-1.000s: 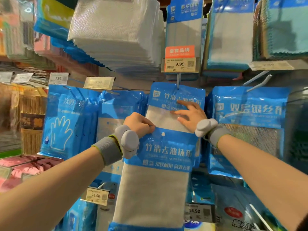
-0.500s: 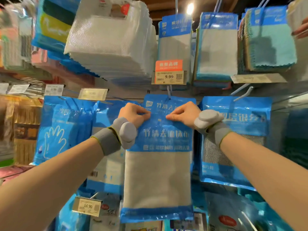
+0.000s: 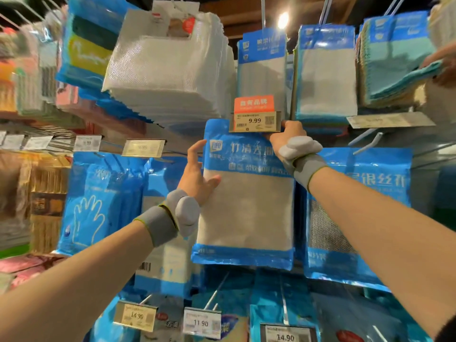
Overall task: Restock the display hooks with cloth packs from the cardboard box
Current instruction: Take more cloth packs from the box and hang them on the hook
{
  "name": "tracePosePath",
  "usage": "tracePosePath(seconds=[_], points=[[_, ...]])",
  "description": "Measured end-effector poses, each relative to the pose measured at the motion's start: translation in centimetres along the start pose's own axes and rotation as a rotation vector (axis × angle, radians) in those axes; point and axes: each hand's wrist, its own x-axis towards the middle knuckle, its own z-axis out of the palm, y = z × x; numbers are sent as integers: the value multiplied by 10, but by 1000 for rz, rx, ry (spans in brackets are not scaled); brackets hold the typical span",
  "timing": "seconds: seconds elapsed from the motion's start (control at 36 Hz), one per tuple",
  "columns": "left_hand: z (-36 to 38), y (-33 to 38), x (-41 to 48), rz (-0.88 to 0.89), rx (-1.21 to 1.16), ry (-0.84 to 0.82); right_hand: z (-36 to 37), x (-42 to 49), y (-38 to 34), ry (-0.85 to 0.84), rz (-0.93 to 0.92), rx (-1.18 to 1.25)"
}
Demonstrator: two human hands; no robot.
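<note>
The left hand lies open along the left edge of the cloth pack, fingers spread and loosely bent, thumb resting on its front. The right hand is curled around the pack's top right corner, just beside the price tag.

The pack hangs upright at the middle of the display, long axis vertical, blue header up and printed face toward the camera. Its top edge is tucked behind the tag. The header shows a small logo and white characters beginning 竹清去; the rest is hidden by the right wrist.

The tag reads 9.99, under an orange strip reading 自有品牌. Lower tags read 14.90 and 11.90. A blue pack to the right shows 银丝, and a glove pack to the left bears a white hand outline.
</note>
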Motion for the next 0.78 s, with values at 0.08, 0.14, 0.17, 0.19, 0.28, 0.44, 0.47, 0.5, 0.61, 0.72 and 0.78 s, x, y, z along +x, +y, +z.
tracePosePath(seconds=[0.08,0.14,0.17,0.19,0.28,0.44,0.47,0.5,0.61,0.72,0.78], points=[[0,-1,-2,-31,28,-27,2,1,-2,16,35,-29],[1,-2,-2,-63,40,-40,2,1,-3,30,43,-44],[3,-4,-2,-83,45,-41,2,1,-2,25,44,-52],[3,-6,-2,-101,54,-42,1,1,-2,14,46,-59],[9,-12,-4,-151,100,-77,1,-3,5,-26,78,-81],[8,-20,-6,-188,181,-141,26,-11,20,198,-100,-322],[9,-21,-6,-191,187,-152,30,-17,23,262,-133,-346],[8,-21,-4,-194,196,-151,33,-25,26,313,-159,-337],[15,-27,-4,-232,204,-153,53,-57,57,241,-271,-351],[22,-31,-11,-253,243,-127,66,-71,88,60,-326,-434],[24,-32,-13,-264,320,-124,68,-66,94,25,-290,-483]])
